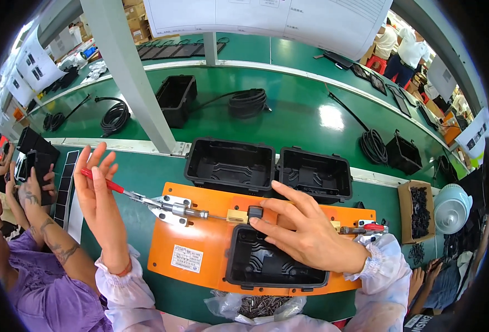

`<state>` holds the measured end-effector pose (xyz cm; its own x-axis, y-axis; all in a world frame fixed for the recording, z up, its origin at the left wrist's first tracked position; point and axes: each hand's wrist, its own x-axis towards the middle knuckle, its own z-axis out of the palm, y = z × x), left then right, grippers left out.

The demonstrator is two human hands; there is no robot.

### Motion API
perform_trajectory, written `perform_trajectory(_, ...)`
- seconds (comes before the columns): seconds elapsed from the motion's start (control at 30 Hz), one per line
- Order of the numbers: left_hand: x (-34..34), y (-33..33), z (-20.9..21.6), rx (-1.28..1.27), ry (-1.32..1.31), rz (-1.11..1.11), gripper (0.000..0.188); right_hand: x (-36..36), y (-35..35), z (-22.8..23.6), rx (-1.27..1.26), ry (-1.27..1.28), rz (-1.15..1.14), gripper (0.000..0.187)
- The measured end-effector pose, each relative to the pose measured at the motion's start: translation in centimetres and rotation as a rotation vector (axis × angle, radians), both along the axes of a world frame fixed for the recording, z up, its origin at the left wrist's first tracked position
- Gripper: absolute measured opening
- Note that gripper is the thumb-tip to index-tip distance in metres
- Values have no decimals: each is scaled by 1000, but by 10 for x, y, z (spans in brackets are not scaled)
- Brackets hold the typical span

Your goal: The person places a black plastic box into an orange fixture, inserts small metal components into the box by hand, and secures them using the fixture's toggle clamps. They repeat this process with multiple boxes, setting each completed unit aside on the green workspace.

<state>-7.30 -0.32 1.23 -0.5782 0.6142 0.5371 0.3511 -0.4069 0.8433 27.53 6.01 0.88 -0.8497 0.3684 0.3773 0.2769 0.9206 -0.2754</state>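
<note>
An orange fixture plate (164, 243) lies before me, with a black open plastic box (278, 281) set on it. My left hand (101, 216) is raised at the left, its fingers spread apart. The red handle (109, 184) of a toggle clamp (172, 208) crosses that hand by the thumb; the fingers are not wrapped round it. The clamp's rod reaches a brass block (237, 216). My right hand (305, 235) reaches over the box, thumb and a finger closed about a small black part (255, 212) beside the brass block. A second red-handled clamp (369, 227) sits right of my wrist.
Two black boxes (230, 160) (316, 172) stand behind the plate. Coiled black cables (248, 103) lie on the green bench (297, 119). A carton of black parts (416, 213) and a fan (452, 209) are at right. Screws (261, 305) lie in front. A co-worker (50, 276) sits left.
</note>
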Motion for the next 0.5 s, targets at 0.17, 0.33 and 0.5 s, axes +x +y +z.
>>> perform_trajectory(0.17, 5, -11, -8, -27, 155, -23, 35, -3, 0, -8, 11, 37, 14, 39)
perform_trajectory(0.33, 62, -9, -4, -223, 811, -300, 43, 2, -2, -13, 16, 54, -25, 36)
perform_trajectory(0.5, 76, -6, -10, -194, 1090, -257, 52, -4, -1, -7, 55, 55, -41, 38)
